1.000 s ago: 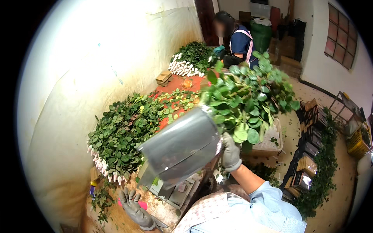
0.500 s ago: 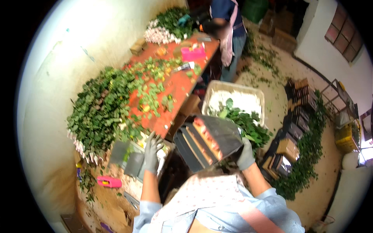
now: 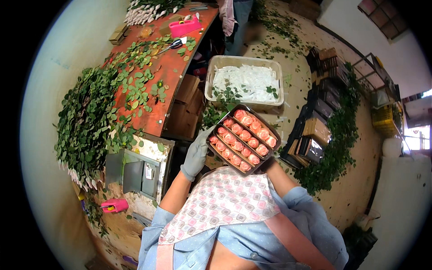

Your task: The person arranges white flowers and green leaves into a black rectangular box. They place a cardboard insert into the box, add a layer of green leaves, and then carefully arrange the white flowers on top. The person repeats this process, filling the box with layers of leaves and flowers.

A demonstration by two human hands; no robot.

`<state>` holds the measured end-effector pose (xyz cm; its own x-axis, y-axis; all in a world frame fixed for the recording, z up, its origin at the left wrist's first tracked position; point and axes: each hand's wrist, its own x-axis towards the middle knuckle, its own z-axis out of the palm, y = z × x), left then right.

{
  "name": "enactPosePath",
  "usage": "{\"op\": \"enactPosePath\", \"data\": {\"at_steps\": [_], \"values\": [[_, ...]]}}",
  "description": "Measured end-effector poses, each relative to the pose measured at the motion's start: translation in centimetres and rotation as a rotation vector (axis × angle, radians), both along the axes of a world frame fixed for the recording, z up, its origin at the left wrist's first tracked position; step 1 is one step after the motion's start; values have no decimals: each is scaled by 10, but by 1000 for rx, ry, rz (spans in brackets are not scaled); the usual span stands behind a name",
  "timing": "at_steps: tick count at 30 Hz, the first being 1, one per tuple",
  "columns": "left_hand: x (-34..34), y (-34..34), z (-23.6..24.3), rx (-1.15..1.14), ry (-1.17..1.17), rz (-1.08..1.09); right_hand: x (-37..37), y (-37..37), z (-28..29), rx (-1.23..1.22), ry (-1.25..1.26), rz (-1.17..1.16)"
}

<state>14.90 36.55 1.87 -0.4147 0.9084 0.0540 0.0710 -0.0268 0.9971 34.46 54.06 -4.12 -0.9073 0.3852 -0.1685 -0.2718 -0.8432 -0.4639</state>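
Held in front of my patterned apron, a dark-wrapped bundle (image 3: 243, 138) shows pink rose heads in several rows between dark dividers, with green leaves (image 3: 222, 103) behind it. My left hand (image 3: 197, 153), in a grey glove, is closed on the bundle's left corner. My right hand (image 3: 269, 163) is under the right side, its fingers hidden behind the bundle. Just beyond lies a translucent bin (image 3: 279, 83) of white pieces. Left of my left arm are a grey metal fixture (image 3: 135, 180) and a pink tape dispenser (image 3: 114, 205).
A red table (image 3: 148, 119) carries leaves, stems with white wrapped heads (image 3: 143, 12), scissors (image 3: 175, 44) and another pink dispenser (image 3: 184, 28). A co-worker's legs (image 3: 236, 31) stand at its far side. Dark wrapped bundles (image 3: 321, 108), a metal rack (image 3: 369, 72) and a yellow crate (image 3: 382, 119) are right.
The bundle was lifted out to the right, leaves up; it has swung round toward me, showing its rose heads. My left hand has risen from open beside the table to grip it.
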Motion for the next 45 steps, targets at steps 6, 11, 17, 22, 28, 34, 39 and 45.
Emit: {"op": "enactPosePath", "data": {"at_steps": [6,11,17,22,28,34,39,45], "values": [[-11,-21,-8,-11,21,17,-11,-19,3,21,-9,-15],[-27,-37,-4,-50,27,21,-28,-35,7,41,-7,-47],[-45,-50,-7,-8,49,-3,-41,-60,6,44,-11,-93],[-58,-58,-6,-11,91,-43,-45,-82,7,61,-34,-132],[-75,-61,-20,-4,82,-159,-50,-104,11,99,-56,-182],[-75,-63,-21,-15,-110,-158,-42,-103,18,314,-57,-285],[-87,-71,-15,-3,-327,-129,-37,-77,32,-145,6,-319],[-84,-35,18,220,-658,-111,-13,-5,36,206,-41,-521]]}}
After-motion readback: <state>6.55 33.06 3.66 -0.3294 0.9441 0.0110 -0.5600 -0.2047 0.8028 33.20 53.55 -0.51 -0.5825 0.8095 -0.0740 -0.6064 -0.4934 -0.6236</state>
